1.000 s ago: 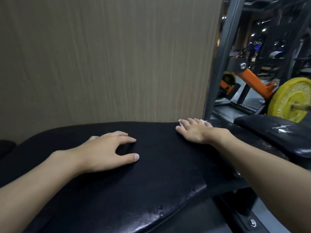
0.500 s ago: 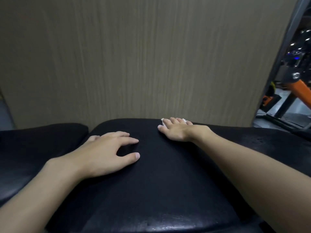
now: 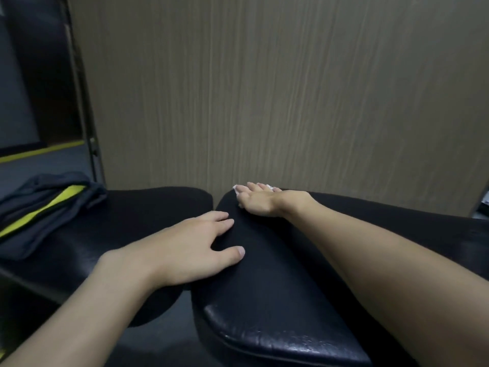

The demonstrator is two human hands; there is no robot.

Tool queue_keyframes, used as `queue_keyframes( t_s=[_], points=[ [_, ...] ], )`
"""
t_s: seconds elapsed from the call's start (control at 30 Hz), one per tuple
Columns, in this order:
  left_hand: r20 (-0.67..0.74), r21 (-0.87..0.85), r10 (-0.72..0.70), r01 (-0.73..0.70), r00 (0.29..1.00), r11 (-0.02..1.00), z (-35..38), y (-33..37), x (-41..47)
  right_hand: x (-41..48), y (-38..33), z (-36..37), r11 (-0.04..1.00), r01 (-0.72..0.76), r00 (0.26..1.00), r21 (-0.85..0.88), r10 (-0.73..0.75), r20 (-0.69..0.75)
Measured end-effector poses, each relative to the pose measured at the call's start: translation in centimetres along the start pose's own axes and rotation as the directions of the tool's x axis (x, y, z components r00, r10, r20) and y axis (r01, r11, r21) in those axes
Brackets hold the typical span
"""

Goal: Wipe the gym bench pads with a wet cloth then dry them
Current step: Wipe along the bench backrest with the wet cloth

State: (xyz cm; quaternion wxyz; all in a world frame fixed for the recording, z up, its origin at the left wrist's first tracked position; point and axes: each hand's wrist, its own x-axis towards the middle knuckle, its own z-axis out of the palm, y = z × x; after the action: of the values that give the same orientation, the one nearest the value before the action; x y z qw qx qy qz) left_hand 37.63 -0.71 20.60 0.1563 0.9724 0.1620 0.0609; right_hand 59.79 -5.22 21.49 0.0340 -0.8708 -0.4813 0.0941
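Left hand point(image 3: 185, 250): fingers spread, resting on pad point(image 3: 277, 300), centre frame.
Right hand point(image 3: 258, 201): flat, pressing white cloth point(image 3: 235, 188) at the pad's far edge.

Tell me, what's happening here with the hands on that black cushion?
A person is cleaning a black gym bench pad. The right hand lies flat at the pad's far end by the wall, pressing a small white cloth of which only scraps peek out around the fingers. The left hand rests open at the pad's left edge. A dark garment with a yellow stripe lies on the neighbouring pad to the left.
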Motion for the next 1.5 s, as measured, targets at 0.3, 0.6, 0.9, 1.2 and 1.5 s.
queue_keyframes(
  t_s=[0.3, 0.6, 0.9, 1.2, 1.5],
  points=[
    [-0.071, -0.068, 0.070, -0.075, 0.995, 0.995, -0.1, -0.5, -1.3, -3.2, -3.8, -0.1, 0.979, 0.201, 0.972, 0.034, -0.203, 0.117],
    [-0.080, 0.014, 0.057, -0.056, 0.995, 0.998, -0.2, 0.9, -2.3, -5.1, -3.4, 1.3, 0.970, 0.227, 0.973, -0.091, -0.230, -0.015],
    [0.094, 0.137, 0.024, -0.037, 0.995, 0.990, 0.5, 7.9, -0.7, -10.5, 5.3, 0.6, 0.991, 0.128, 0.990, -0.048, -0.130, -0.054],
    [0.187, 0.201, 0.055, -0.093, 0.981, 0.975, 3.6, 16.9, 2.7, -16.6, 15.0, -0.3, 0.997, -0.046, 0.998, -0.054, 0.043, -0.056],
    [0.193, 0.181, 0.151, -0.187, 0.969, 0.966, 6.5, 24.2, 4.9, -21.5, 25.0, -0.7, 0.971, -0.238, 0.970, 0.004, 0.238, -0.055]
  ],
)
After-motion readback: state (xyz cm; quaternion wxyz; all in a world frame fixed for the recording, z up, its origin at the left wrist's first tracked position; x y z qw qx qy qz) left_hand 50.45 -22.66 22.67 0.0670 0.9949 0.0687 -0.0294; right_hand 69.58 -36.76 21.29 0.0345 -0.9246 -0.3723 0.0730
